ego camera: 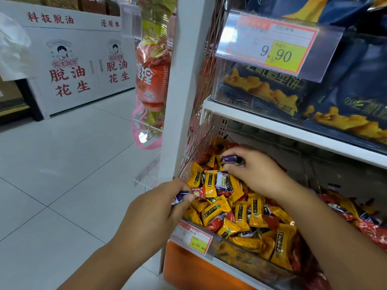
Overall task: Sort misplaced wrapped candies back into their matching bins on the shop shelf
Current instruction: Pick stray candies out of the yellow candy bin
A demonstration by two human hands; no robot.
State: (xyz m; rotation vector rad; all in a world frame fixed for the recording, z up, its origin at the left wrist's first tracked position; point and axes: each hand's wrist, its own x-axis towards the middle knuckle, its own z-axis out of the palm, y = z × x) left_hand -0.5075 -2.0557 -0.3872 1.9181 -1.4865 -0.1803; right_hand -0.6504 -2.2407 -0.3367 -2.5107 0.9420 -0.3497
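Inspected lower shelf level, at 5 o'clock of the view. Candy bin [240,256], clear-walled, heaped with yellow candies [215,210] and red candies [215,223] mixed together. Bin price tag [193,237] clipped to the front lip at the bin's 7 o'clock corner.

Left hand [159,208] at 7 o'clock of the view, just outside the bin's left front corner. Thumb and forefinger closed in a pinch on a purple-wrapped candy [181,196]; remaining fingers curled under. Candy held clear of the pile, at 9 o'clock of the heap.

Right hand [255,172] over the rear half of the bin, at 12 o'clock of the heap, back of the hand upward. Thumb and forefinger pinched on a second purple candy [231,159], raised above the pile. Other fingers bent down toward the wrappers; contact with the pile not determinable.

Loose purple-and-white candy [221,181] lying on top of the yellow wrappers, at 7 o'clock of the right fingertips and just beside them. Buried purple wrapper [267,209] partly showing among the yellow ones, at 5 o'clock of the right hand.

Surroundings noted:
- White shelf board [272,124] at 1 o'clock above the bin, carrying dark blue snack bags [356,84].
- Price label [278,49] reading 9.90 in front of the bags.
- Orange hanging packet [150,80] at 11 o'clock, on the shelf end.
- White display cabinet [69,76] with red characters at 10 o'clock, across the pale tiled floor [62,164].
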